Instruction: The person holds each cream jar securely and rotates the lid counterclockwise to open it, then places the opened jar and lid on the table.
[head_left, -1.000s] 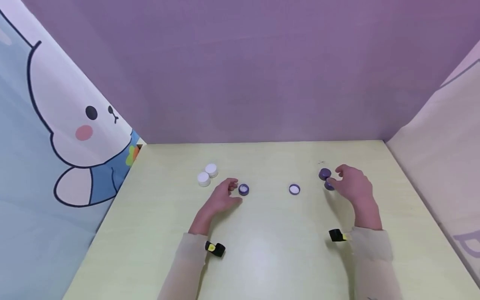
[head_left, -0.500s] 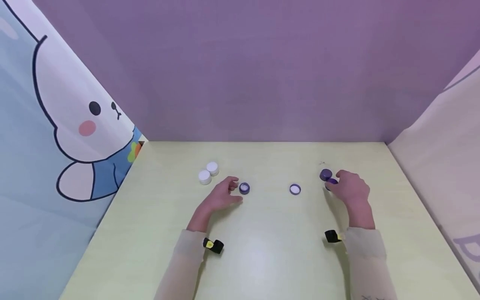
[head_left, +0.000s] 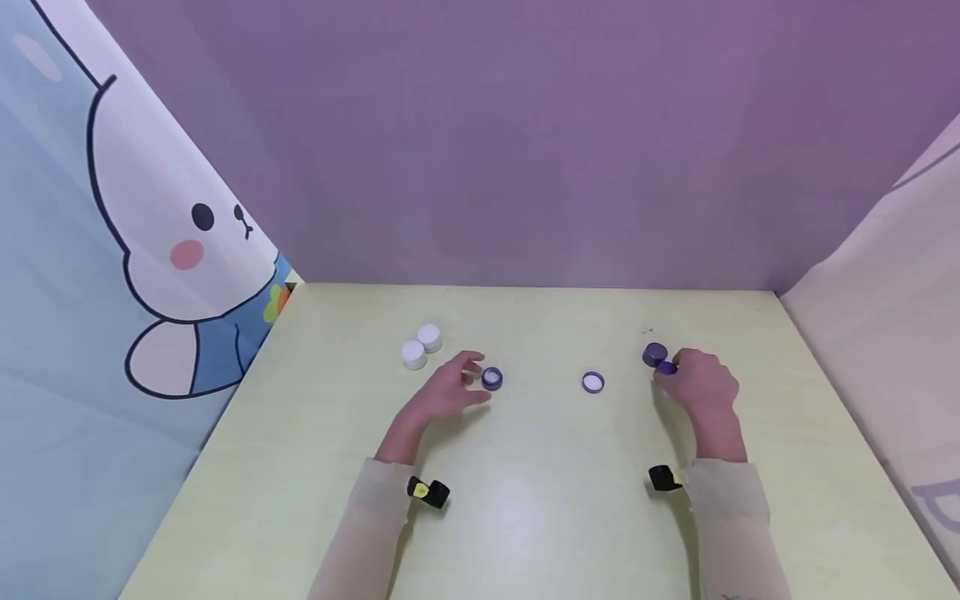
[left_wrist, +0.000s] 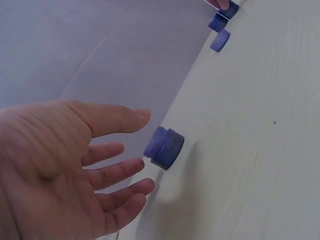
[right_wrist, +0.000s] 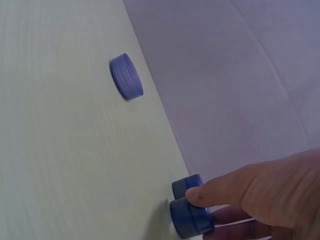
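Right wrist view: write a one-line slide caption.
Right hand pinches a purple cap beside a second, a third cap farther off on the table.

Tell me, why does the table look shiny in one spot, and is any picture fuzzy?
In the head view a pale glare patch sits on the table between the two sleeves, and soft shadows lie under both hands. In the left wrist view the left hand is big and slightly blurred, while the purple cap beside it is sharper. In the right wrist view the right hand looks soft too.
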